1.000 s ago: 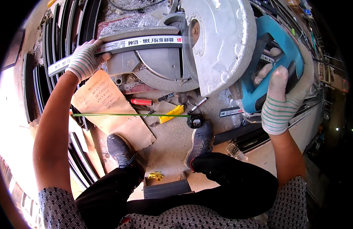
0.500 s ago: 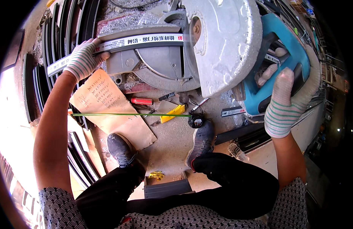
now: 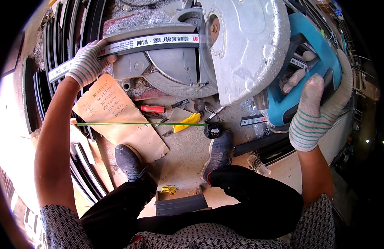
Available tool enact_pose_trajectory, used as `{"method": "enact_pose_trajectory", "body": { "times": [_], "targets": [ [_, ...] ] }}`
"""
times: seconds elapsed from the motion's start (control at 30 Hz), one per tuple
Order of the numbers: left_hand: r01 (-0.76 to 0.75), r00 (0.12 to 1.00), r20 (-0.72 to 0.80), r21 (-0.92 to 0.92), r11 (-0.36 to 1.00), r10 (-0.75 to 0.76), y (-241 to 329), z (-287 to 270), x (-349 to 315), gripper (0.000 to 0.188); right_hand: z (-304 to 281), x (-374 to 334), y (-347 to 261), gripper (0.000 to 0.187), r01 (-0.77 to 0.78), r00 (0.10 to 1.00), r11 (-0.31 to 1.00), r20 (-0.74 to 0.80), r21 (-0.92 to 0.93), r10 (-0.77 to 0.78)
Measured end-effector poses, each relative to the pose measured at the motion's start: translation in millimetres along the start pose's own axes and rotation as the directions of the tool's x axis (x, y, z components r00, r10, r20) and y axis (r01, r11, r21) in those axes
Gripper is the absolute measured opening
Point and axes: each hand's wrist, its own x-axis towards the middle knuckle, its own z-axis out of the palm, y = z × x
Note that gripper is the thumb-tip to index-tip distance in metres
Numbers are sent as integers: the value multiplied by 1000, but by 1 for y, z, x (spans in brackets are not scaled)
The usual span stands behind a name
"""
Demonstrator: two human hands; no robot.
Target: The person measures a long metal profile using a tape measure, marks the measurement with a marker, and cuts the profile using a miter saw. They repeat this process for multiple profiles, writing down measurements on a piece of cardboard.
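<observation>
On the floor (image 3: pixel 185 153) lies cardboard (image 3: pixel 134 141) (a green tape (image 3: pixel 129 123) crosses over it) near a yellow knife (image 3: pixel 193 118); left hand (image 3: pixel 86 66) grips a profile (image 3: pixel 152 42), right hand (image 3: pixel 315 112) the blue saw handle (image 3: pixel 320 37).

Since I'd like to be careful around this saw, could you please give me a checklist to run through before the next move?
1. Left hand on the labelled profile: ok, closed on its left part, apart from the pale guard.
2. Right hand on the blue handle: ok, wrapped round it.
3. Trigger released: cannot tell; it cannot be made out.
4. Blade at rest: cannot tell; the guard hides most of it.
5. Floor near the shoes free of tools: not ok; a yellow knife lies there, and a tape measure with its tape drawn out across the cardboard.
</observation>
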Motion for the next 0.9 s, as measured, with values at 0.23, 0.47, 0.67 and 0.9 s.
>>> {"method": "enact_pose_trajectory", "body": {
  "times": [0.23, 0.47, 0.67, 0.9],
  "targets": [
    [13, 1000, 5, -11, 1000, -13, 1, -1, 0, 45, -2, 2, 9, 67, 66, 997, 998, -42, 10, -65],
    [2, 1000, 1, -13, 1000, -2, -4, 1, 1, 45, -3, 0, -4, 62, -9, 999, 962, -32, -273, 0],
    [50, 999, 21, -3, 999, -50, -2, 0, 0, 46, 2, 0, -3, 65, -32, 999, 997, -16, -70, 31],
    [17, 1000, 15, 15, 1000, -17, 2, -2, 0, 46, -1, -2, -3, 68, -26, 1000, 991, -21, -130, 23]
  ]
}}
